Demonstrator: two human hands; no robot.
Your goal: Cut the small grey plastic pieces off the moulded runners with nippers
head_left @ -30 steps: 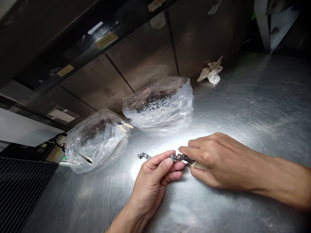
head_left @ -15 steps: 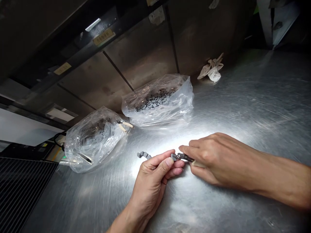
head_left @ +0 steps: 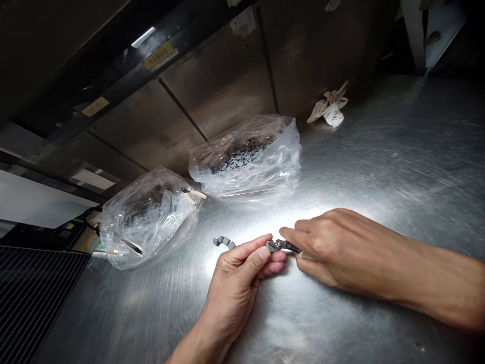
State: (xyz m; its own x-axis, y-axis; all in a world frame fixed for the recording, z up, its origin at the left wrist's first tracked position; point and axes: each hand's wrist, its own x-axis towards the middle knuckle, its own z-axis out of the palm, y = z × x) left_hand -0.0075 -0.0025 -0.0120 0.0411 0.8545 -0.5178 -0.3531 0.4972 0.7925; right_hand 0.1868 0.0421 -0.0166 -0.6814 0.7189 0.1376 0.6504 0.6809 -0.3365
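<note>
Right of a curved grey strip (head_left: 226, 242), a small grey piece (head_left: 270, 246) is being pinched by the left hand (head_left: 237, 277). At it, pliers (head_left: 287, 245) are being clasped by the right hand (head_left: 333, 250); the same holds are being kept, so work is seemingly being continued.

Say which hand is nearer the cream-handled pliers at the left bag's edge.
Left. The left hand is in front of the pliers and to their right, not touching them; the right hand is farther right, holding another tool.
</note>
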